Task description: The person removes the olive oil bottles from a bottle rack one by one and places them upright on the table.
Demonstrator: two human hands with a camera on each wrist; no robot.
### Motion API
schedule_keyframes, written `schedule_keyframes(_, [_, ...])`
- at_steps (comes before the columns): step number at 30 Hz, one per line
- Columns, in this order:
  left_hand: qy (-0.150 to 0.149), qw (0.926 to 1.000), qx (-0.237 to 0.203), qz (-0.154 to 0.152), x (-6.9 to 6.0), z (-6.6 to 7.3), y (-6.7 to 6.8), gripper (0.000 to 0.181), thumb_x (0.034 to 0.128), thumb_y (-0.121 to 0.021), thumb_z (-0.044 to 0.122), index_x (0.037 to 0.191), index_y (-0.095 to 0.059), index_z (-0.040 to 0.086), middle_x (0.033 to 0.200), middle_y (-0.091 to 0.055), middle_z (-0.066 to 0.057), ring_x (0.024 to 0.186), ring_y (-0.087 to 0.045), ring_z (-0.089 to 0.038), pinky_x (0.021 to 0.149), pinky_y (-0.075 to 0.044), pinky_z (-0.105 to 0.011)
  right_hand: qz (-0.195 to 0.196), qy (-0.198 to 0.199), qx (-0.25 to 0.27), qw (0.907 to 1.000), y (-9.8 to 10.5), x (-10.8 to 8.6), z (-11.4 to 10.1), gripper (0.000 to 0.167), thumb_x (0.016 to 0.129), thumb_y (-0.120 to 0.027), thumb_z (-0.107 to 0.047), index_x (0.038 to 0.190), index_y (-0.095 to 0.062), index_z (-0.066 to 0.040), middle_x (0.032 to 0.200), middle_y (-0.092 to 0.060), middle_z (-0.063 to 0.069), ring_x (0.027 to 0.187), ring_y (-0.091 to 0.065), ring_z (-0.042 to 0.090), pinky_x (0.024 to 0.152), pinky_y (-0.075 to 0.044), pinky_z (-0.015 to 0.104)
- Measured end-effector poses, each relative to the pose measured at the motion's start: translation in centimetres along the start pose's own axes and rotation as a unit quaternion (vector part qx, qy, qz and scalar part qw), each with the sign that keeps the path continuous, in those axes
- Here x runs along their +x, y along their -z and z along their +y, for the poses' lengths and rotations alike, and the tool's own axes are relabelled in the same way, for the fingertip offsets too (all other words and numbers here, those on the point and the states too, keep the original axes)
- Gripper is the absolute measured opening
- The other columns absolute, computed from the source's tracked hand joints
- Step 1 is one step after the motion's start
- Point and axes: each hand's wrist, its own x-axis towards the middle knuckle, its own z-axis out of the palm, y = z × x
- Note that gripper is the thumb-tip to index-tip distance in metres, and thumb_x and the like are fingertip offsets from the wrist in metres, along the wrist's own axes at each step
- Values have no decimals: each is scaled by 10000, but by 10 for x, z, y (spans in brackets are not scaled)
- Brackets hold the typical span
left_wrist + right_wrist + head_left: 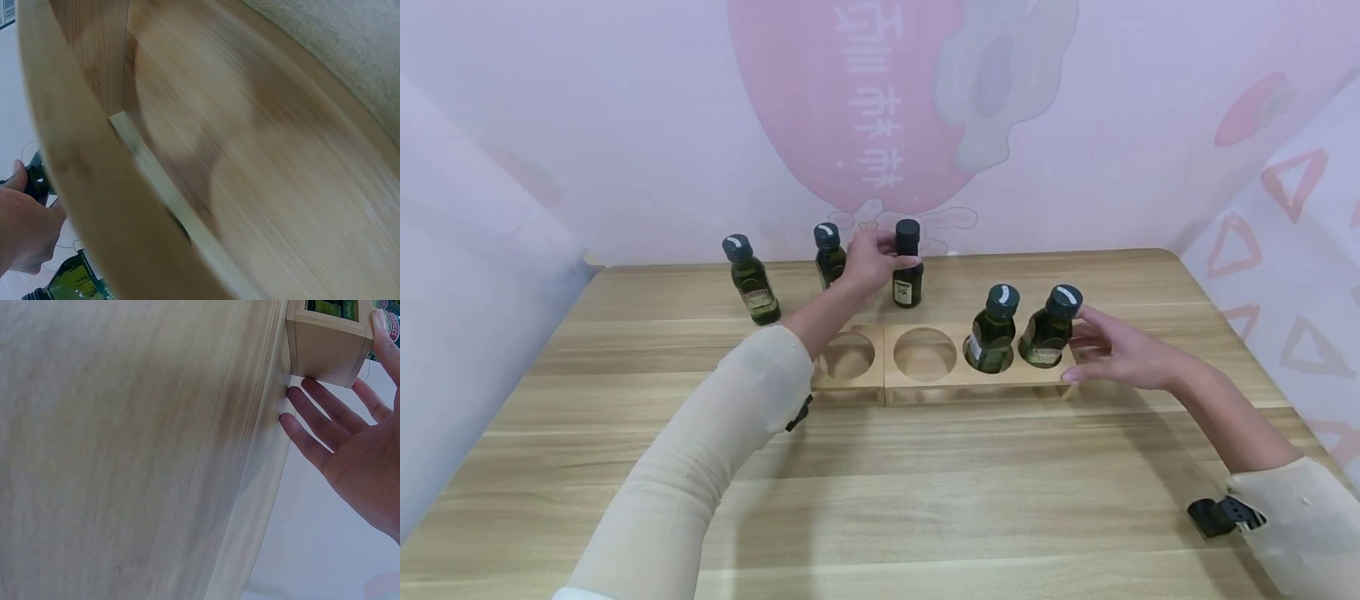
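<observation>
My left hand (pixel 871 265) pinches a dark green glass bottle (pixel 907 292) by its neck, thumb in front, behind the wooden rack (pixel 887 383). The left wrist view shows that hand (pixel 28 219) on the dark neck; the rack hides much of the bottle. Close by the same hand stands another bottle (pixel 827 242), partly covered by it. At the rack's right end, my right hand (pixel 1120 350) touches the wood with fingers fairly straight, its thumb (pixel 380 325) on the edge. Two capped bottles, one (pixel 991 337) left of the other (pixel 1047 333), sit in the rack's right-hand holes.
Further left, a green bottle (pixel 752 287) stands on the wood-grain table (pixel 970 500). The rack's middle holes (pixel 925 354) show bare wood inside. A pale printed cloth (pixel 647 125) rises behind the table's far edge. A black strap buckle (pixel 1225 515) hangs at the right sleeve.
</observation>
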Motion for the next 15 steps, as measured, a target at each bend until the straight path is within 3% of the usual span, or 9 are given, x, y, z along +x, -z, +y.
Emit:
schedule_keyframes(10, [-69,9998,172,-47,-1,0,1,431,894,-807,11,1304,-683,-38,1284,-704,-204,1227,-666,-304,1067,-522,-348,8,-10,22,10000,0,1,1,802,884,-815,-41,1527,-340,24,1410,-569,321,1307,-535,519,1075,-442,650])
schedule_keyframes(15, [14,9990,408,-174,-4,1,5,514,912,-808,72,1387,-627,-8,1394,-647,-180,1310,-605,-309,1118,-479,-355,20,-10,16,10000,0,1,1,816,882,-818,-44,1533,-330,26,1405,-573,323,1304,-537,522,1065,-449,652])
